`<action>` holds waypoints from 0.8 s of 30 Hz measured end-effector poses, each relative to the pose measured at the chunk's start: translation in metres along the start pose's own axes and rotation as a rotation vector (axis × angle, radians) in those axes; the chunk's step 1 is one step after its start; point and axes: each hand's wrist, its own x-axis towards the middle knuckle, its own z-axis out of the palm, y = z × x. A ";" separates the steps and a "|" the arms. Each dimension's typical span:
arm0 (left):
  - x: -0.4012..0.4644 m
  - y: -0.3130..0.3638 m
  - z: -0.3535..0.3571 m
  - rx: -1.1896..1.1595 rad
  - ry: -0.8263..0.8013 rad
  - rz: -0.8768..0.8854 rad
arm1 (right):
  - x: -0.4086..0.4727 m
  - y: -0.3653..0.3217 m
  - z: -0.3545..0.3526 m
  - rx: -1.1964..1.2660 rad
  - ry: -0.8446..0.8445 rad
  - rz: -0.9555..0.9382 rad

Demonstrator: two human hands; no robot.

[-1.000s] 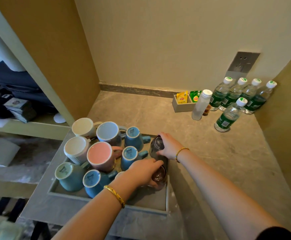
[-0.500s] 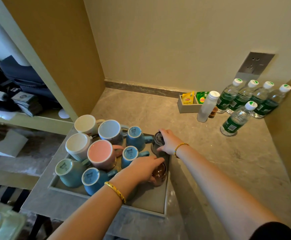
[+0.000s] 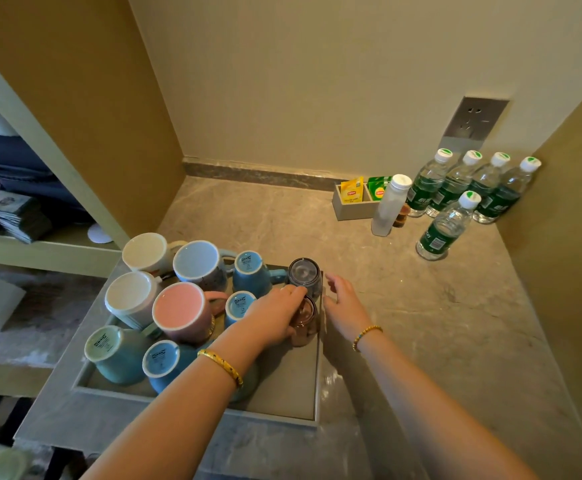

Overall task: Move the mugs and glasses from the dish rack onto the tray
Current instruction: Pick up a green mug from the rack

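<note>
The tray (image 3: 284, 398) sits at the near left corner of the counter (image 3: 438, 323), its left part crowded with upturned mugs. Seen from the tray's middle, the cream mugs (image 3: 149, 252) stand at about 10 o'clock, the pink mug (image 3: 180, 311) close in at 9, the green mug (image 3: 109, 351) and a blue mug (image 3: 161, 362) toward 7 and 8. No dish rack can be made out.

The chief risk, as I judge it, is a knock. The grey glass (image 3: 305, 277) and the brown glass (image 3: 304, 322) stand mouth down in a tight file along the tray's right wall, at 12 to 1 o'clock, touching or nearly so. A careless release of the brown glass could clink it against the grey one or tip it over the low wall onto the stone. The small blue mugs (image 3: 248, 271) at 11 o'clock leave the knuckles little room, so a hand drawn out sideways could drag a handle.

The left hand (image 3: 272, 318) is curled over the brown glass, fingers wrapped on its upturned base and side, gripping it. The right hand (image 3: 340, 299) hovers just outside the right wall, fingers relaxed and spread, holding nothing; whether its fingertips brush the grey glass I cannot tell.
</note>
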 end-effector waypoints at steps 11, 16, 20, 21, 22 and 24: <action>0.000 -0.002 -0.015 0.207 -0.045 -0.040 | -0.016 -0.003 -0.001 -0.015 -0.216 0.061; -0.003 -0.003 -0.021 0.151 -0.088 -0.013 | -0.017 -0.004 -0.005 -0.039 -0.257 0.060; -0.013 -0.018 -0.035 0.106 -0.020 -0.032 | -0.015 -0.002 -0.006 -0.072 -0.191 0.014; -0.018 -0.025 -0.039 0.091 0.019 -0.066 | -0.015 -0.003 -0.006 -0.055 -0.139 -0.020; -0.024 -0.033 -0.042 0.084 0.046 -0.099 | -0.016 -0.006 -0.006 -0.001 -0.097 -0.056; -0.036 -0.047 -0.045 0.079 0.024 -0.142 | -0.018 -0.016 -0.001 0.146 -0.108 -0.089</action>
